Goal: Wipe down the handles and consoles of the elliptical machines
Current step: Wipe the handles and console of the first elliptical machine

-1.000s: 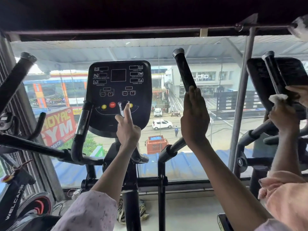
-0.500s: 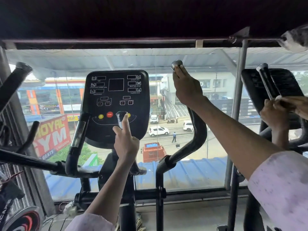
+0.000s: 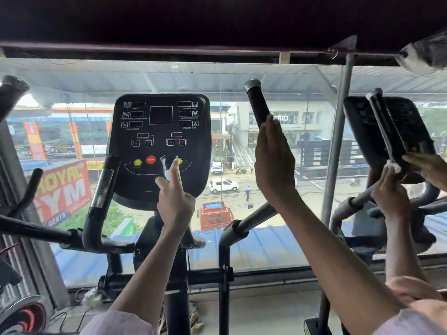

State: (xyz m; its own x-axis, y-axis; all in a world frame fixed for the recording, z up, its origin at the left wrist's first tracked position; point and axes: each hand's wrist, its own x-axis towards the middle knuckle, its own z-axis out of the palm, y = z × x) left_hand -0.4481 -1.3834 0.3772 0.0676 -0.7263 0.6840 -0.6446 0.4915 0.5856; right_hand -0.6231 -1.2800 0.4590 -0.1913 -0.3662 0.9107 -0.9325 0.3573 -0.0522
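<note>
Since half a second ago the right hand has slid down the long black foam-covered moving handle, leaving its silver-capped top bare; earlier it covered that cap. Its fingers now lie flat and pressed together along the bar, and whether a cloth sits beneath the palm cannot be told, since the hand hides that side.

The left hand has stayed at the short black fixed grip in front of the black rectangular plastic console. Its thumb and curled fingers pinch the grip while two fingers point straight up along it, covering part of a yellow button beside the red stop button. The grip's lower part is hidden behind this hand.

At the right edge another person's hand presses a small white cloth against the handle of a neighbouring black elliptical machine; a second hand there is cut off by the frame. That machine's console markings are too dim to read.

Behind everything, a glass window looks onto a street with a white car. A red gym banner at the left is partly blocked by handlebars.
</note>
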